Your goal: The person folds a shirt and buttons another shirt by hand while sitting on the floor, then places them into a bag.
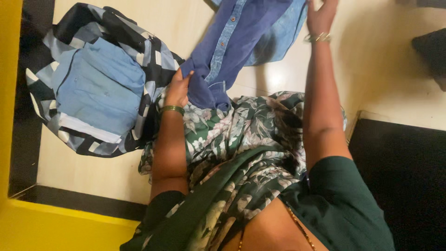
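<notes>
A blue button-front shirt (241,37) lies spread on the cream floor in front of my lap. My left hand (178,89), a green bangle at its wrist, grips the shirt's near left edge. My right hand (320,16), with a gold bangle, reaches to the shirt's far right edge at the top of the view. Its fingertips are cut off by the frame, so its grip is unclear. To the left, a folded light-blue shirt (97,88) rests on a black, white and grey checked garment (153,56). My green floral sari (241,139) covers my lap.
A black floor border (23,139) and a yellow surface (51,227) run along the left and bottom left. A black mat (399,176) lies at the right. Part of a dark object (432,51) shows at the top right.
</notes>
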